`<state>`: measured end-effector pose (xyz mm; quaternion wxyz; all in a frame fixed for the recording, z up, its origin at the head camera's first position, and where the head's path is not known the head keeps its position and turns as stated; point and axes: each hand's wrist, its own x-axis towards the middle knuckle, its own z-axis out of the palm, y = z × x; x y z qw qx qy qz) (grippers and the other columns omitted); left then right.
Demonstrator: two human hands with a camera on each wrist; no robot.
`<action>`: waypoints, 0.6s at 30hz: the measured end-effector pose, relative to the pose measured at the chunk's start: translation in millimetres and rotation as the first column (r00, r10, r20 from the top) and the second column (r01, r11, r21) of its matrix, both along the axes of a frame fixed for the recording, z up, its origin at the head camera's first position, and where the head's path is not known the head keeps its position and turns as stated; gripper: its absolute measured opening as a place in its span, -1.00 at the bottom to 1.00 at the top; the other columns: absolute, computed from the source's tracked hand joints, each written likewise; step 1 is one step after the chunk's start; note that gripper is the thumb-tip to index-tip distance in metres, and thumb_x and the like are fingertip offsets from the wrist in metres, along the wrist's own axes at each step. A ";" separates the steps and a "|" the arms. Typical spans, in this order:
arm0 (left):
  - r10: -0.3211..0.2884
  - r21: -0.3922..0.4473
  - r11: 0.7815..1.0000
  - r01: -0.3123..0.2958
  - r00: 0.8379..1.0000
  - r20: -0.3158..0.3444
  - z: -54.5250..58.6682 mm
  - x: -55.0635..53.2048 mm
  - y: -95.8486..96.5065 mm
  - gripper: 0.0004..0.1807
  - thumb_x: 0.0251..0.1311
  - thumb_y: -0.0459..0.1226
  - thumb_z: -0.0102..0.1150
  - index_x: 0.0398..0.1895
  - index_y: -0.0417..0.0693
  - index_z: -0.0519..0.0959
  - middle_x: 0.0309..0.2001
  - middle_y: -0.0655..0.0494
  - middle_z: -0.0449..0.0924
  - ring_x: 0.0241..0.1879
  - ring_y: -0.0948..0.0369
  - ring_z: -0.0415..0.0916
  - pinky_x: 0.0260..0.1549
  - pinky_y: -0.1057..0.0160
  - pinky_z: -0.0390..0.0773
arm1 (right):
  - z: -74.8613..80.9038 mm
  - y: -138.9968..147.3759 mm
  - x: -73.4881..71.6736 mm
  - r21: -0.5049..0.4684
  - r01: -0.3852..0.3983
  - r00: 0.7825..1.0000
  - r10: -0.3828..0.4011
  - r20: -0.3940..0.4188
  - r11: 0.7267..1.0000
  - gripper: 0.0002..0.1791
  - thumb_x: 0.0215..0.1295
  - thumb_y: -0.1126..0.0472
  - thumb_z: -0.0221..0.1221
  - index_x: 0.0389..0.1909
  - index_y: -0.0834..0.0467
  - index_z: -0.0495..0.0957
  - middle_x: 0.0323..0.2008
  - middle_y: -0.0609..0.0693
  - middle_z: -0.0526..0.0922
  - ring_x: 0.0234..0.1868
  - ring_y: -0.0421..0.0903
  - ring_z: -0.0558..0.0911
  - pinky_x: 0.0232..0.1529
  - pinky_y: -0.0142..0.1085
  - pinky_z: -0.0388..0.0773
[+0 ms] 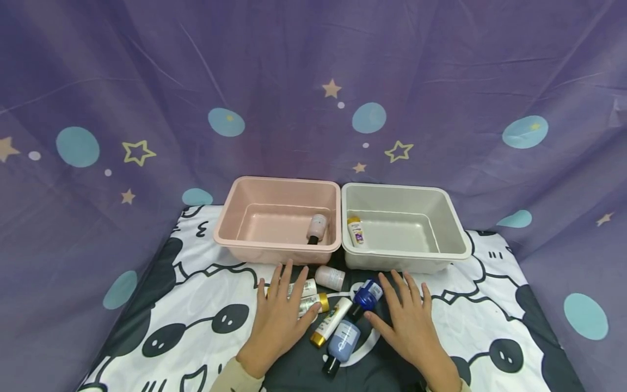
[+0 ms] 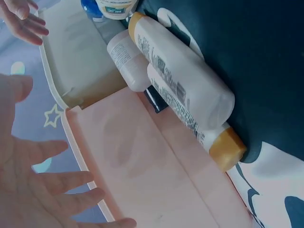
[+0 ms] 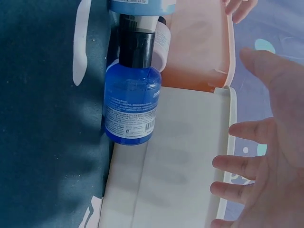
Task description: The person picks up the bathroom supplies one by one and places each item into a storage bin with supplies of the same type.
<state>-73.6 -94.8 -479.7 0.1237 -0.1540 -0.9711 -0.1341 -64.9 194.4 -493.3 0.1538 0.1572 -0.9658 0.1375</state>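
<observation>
My left hand [image 1: 278,322] is spread flat with its fingers pointing toward the pink bin. It lies over or right beside two white tubes with gold caps, a rear tube [image 1: 308,287] and a front tube [image 1: 311,304]. Fingers spread as well, my right hand [image 1: 410,326] is just right of a dark blue bottle [image 1: 368,294]. In the wrist views neither hand grips anything. Between the hands lie a third gold-capped tube [image 1: 334,320], a light blue bottle [image 1: 344,341] with a black cap, and a pale pink bottle [image 1: 329,277].
Behind the hands, a pink bin [image 1: 277,251] and a light grey bin [image 1: 406,258] stand side by side. A pale pink bottle [image 1: 318,225] lies in the pink one, a small gold-capped tube [image 1: 356,232] in the grey one. A purple curtain [image 1: 284,65] hangs behind.
</observation>
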 end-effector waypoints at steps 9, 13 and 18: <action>-0.018 0.165 0.985 0.054 0.978 -0.209 5.7 -9.7 -13.9 -0.26 0.28 0.00 0.25 0.39 -0.27 0.37 0.34 -0.36 0.29 0.35 -0.23 0.22 0.19 -0.33 0.35 | 2.1 4.6 -2.4 -0.071 -0.036 0.995 0.029 -0.095 0.997 -0.11 0.31 -0.33 0.15 0.45 0.18 0.30 0.34 0.31 0.32 0.36 0.33 0.23 0.25 0.44 0.06; -0.008 0.198 0.978 0.058 0.971 -0.241 8.3 -13.6 -21.4 -0.30 0.30 -0.04 0.24 0.37 -0.30 0.38 0.32 -0.34 0.32 0.32 -0.22 0.27 0.16 -0.30 0.41 | 3.7 5.5 -3.3 -0.096 -0.046 0.992 0.034 -0.124 0.994 -0.14 0.33 -0.33 0.13 0.42 0.20 0.33 0.31 0.31 0.37 0.32 0.32 0.29 0.22 0.43 0.11; 0.001 0.237 0.969 0.067 0.961 -0.278 10.8 -18.4 -32.2 -0.35 0.35 -0.07 0.20 0.35 -0.31 0.38 0.32 -0.32 0.33 0.31 -0.22 0.29 0.21 -0.24 0.41 | 5.7 6.0 -4.9 -0.159 -0.055 0.992 0.036 -0.124 0.986 -0.19 0.28 -0.17 0.26 0.41 0.23 0.35 0.28 0.28 0.40 0.29 0.27 0.34 0.22 0.37 0.15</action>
